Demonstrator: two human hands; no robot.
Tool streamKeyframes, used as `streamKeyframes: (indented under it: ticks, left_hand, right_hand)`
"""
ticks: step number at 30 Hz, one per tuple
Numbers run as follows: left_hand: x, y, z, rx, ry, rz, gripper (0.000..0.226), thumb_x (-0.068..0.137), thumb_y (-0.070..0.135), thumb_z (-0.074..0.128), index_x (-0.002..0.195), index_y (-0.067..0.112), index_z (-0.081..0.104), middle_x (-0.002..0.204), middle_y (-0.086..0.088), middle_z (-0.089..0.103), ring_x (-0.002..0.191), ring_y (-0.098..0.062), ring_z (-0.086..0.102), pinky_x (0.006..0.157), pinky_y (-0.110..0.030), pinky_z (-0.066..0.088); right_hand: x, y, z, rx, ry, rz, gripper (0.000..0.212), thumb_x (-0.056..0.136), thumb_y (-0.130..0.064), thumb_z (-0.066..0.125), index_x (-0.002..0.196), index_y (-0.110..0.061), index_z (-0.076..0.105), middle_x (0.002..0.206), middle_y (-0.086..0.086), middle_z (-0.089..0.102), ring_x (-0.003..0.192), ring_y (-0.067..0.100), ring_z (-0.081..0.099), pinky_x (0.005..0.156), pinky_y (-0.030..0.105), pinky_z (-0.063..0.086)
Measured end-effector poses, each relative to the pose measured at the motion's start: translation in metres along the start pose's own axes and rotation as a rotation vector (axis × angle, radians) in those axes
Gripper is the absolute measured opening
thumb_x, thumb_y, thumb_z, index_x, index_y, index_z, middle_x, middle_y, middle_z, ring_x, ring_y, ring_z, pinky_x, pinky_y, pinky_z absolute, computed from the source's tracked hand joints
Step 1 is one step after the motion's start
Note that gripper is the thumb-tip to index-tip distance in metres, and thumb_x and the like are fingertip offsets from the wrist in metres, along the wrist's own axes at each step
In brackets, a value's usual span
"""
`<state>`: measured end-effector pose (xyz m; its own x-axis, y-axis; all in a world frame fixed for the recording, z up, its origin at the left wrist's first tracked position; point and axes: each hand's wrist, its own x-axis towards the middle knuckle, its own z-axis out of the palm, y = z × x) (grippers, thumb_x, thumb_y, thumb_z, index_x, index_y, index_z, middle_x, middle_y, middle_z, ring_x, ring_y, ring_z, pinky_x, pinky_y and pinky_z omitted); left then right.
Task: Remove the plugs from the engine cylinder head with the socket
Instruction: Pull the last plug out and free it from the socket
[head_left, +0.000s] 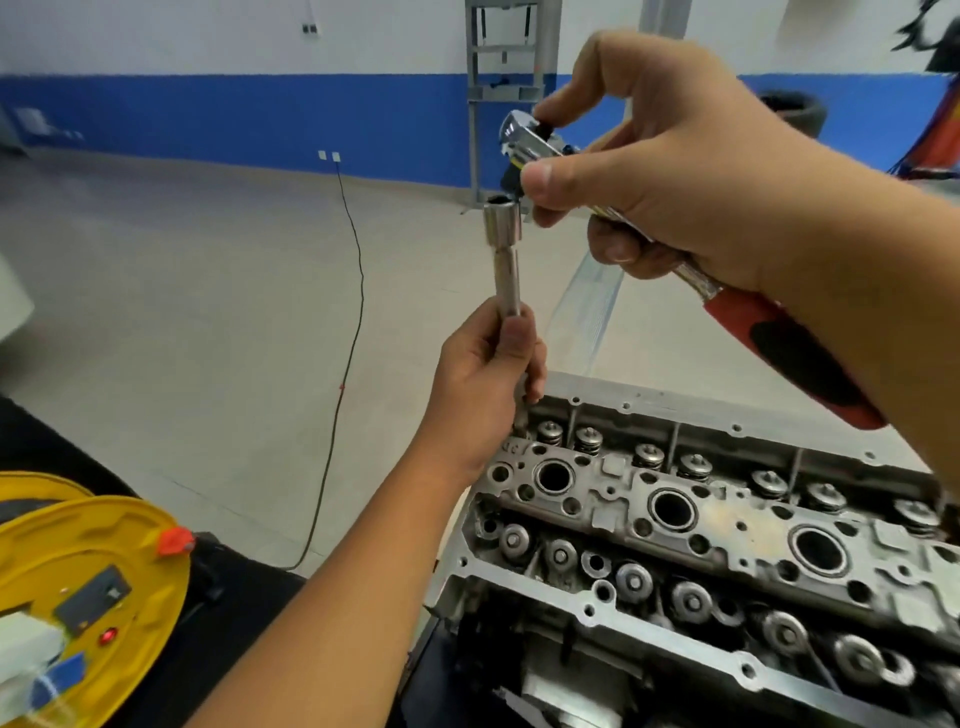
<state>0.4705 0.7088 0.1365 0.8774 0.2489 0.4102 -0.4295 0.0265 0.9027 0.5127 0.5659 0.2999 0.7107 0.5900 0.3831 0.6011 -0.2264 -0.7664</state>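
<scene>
My left hand (485, 387) grips a long chrome socket extension (505, 254) upright, its wide open end on top, above the left end of the cylinder head (727, 525). My right hand (675, 161) holds a ratchet with a red and black handle (789, 358); thumb and fingers pinch its chrome head (522, 136) just above and right of the extension's top, not joined to it. The cylinder head lies at the lower right, with three round plug wells (555, 477) in a row and valve springs along both sides. Inside, the wells look dark.
A yellow cable reel (78, 587) with a red light sits at the lower left on a dark surface. A black cable (343, 374) runs across the pale floor. A grey metal stand (511, 78) and a tyre (792, 106) are by the blue-and-white wall.
</scene>
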Motion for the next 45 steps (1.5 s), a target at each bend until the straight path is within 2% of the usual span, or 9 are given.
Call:
streamKeyframes:
  ticks: [4, 8, 12, 16, 22, 28, 33, 40, 45]
  left_hand:
    - [0.003, 0.002, 0.004, 0.055, 0.075, -0.015, 0.031, 0.105, 0.045, 0.052, 0.083, 0.024, 0.058, 0.071, 0.001, 0.056, 0.063, -0.017, 0.055, 0.064, -0.036, 0.050]
    - [0.002, -0.006, 0.015, 0.136, 0.177, 0.045, 0.031, 0.107, 0.037, 0.055, 0.082, 0.021, 0.060, 0.066, 0.002, 0.061, 0.062, -0.015, 0.064, 0.065, -0.027, 0.059]
    - [-0.005, -0.002, 0.020, 0.177, 0.305, 0.076, 0.026, 0.104, 0.034, 0.062, 0.081, 0.024, 0.063, 0.068, 0.002, 0.069, 0.067, -0.018, 0.073, 0.070, -0.038, 0.065]
    - [-0.009, 0.003, 0.015, 0.161, 0.287, 0.011, 0.025, 0.103, 0.039, 0.063, 0.083, 0.023, 0.065, 0.070, 0.003, 0.071, 0.072, -0.017, 0.074, 0.077, -0.049, 0.064]
    - [-0.013, 0.002, 0.013, 0.155, 0.267, 0.017, 0.027, 0.106, 0.039, 0.057, 0.084, 0.024, 0.063, 0.066, 0.006, 0.066, 0.068, -0.018, 0.071, 0.075, -0.052, 0.063]
    - [-0.012, 0.000, 0.013, 0.206, 0.236, 0.031, 0.026, 0.104, 0.036, 0.062, 0.081, 0.025, 0.063, 0.068, 0.001, 0.068, 0.068, -0.016, 0.071, 0.071, -0.044, 0.062]
    - [-0.011, -0.003, 0.015, 0.269, 0.217, 0.084, 0.028, 0.102, 0.036, 0.064, 0.080, 0.019, 0.063, 0.065, -0.002, 0.068, 0.064, -0.016, 0.068, 0.060, -0.025, 0.057]
    - [-0.009, -0.006, 0.016, 0.287, 0.211, 0.104, 0.027, 0.101, 0.036, 0.065, 0.080, 0.019, 0.062, 0.066, -0.003, 0.068, 0.064, -0.018, 0.069, 0.063, -0.035, 0.059]
    - [-0.008, -0.008, 0.016, 0.274, 0.247, 0.107, 0.025, 0.101, 0.037, 0.065, 0.079, 0.026, 0.062, 0.066, -0.001, 0.069, 0.064, -0.015, 0.070, 0.061, -0.030, 0.059]
  right_hand:
    - [-0.002, -0.016, -0.006, 0.052, -0.038, -0.003, 0.029, 0.091, -0.024, 0.079, 0.112, -0.022, 0.060, 0.083, 0.014, 0.077, 0.045, 0.019, 0.054, 0.043, 0.028, 0.042]
    - [-0.007, -0.024, 0.003, 0.050, -0.025, 0.025, 0.026, 0.091, -0.024, 0.079, 0.110, -0.024, 0.061, 0.082, 0.014, 0.077, 0.045, 0.018, 0.054, 0.042, 0.028, 0.043]
    - [-0.014, -0.030, 0.012, -0.042, 0.039, 0.106, 0.024, 0.090, -0.024, 0.081, 0.107, -0.026, 0.063, 0.080, 0.015, 0.076, 0.045, 0.017, 0.055, 0.042, 0.029, 0.045]
    - [-0.017, -0.035, 0.020, -0.151, -0.007, 0.190, 0.026, 0.090, -0.024, 0.081, 0.106, -0.027, 0.062, 0.085, 0.017, 0.075, 0.045, 0.014, 0.056, 0.043, 0.028, 0.046]
    - [-0.007, -0.043, 0.013, -0.144, 0.092, 0.200, 0.022, 0.088, -0.026, 0.083, 0.100, -0.029, 0.065, 0.076, 0.015, 0.075, 0.040, 0.015, 0.052, 0.042, 0.025, 0.043]
    - [0.000, -0.048, 0.004, -0.210, 0.014, 0.259, 0.019, 0.089, -0.028, 0.083, 0.101, -0.029, 0.068, 0.080, 0.013, 0.077, 0.043, 0.016, 0.051, 0.043, 0.025, 0.044]
    - [-0.002, -0.051, 0.001, -0.247, -0.022, 0.246, 0.018, 0.089, -0.030, 0.082, 0.101, -0.029, 0.069, 0.079, 0.013, 0.077, 0.043, 0.016, 0.051, 0.043, 0.025, 0.043]
    - [-0.001, -0.065, -0.003, -0.387, -0.067, 0.232, 0.018, 0.089, -0.030, 0.081, 0.101, -0.029, 0.068, 0.078, 0.010, 0.077, 0.044, 0.014, 0.054, 0.043, 0.026, 0.046]
    - [-0.003, -0.068, -0.004, -0.419, -0.107, 0.237, 0.019, 0.089, -0.029, 0.081, 0.101, -0.028, 0.067, 0.073, 0.009, 0.075, 0.043, 0.013, 0.053, 0.041, 0.025, 0.044]
